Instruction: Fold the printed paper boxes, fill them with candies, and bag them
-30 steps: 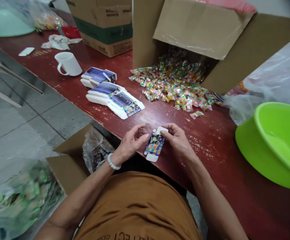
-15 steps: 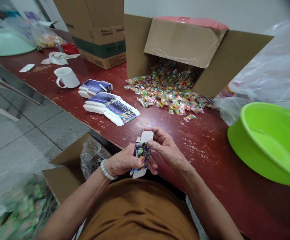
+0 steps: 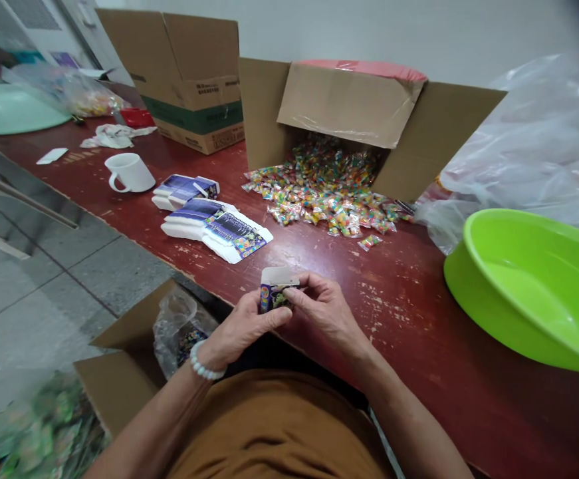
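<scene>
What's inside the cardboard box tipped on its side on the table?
Many small colourful sachets spill out across the table; anything further back is hidden by the top flap.

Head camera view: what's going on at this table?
A person holds a small printed carton between the left hand, which wears a bead bracelet, and the right hand, over a red-painted table. Flat printed cartons lie ahead, beside a heap of small colourful packets spilling from a tipped cardboard box. A green plastic basin sits to the right.
</scene>
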A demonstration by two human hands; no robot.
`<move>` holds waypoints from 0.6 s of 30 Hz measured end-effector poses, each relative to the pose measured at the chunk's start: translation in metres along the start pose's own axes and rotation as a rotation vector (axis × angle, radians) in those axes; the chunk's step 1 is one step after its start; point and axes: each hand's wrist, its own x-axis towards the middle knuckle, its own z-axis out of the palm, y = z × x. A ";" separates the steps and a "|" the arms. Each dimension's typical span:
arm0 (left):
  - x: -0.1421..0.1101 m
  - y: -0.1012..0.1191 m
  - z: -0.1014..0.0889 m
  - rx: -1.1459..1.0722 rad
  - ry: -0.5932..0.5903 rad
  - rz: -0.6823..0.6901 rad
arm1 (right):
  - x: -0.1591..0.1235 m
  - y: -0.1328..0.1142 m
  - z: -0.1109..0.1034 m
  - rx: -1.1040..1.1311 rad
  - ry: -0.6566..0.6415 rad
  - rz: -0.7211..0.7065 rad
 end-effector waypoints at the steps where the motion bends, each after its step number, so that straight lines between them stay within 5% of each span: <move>1: -0.001 0.001 0.001 0.011 0.041 0.030 | 0.001 0.000 0.000 -0.017 0.036 -0.022; 6: -0.008 0.001 0.009 0.010 0.228 0.213 | 0.001 0.004 0.003 0.019 0.183 -0.035; 10: -0.009 -0.002 0.009 0.089 0.287 0.228 | -0.002 0.011 0.009 0.060 0.159 -0.114; 18: -0.005 0.003 -0.005 0.058 0.129 0.103 | 0.012 0.011 -0.009 0.166 0.042 0.073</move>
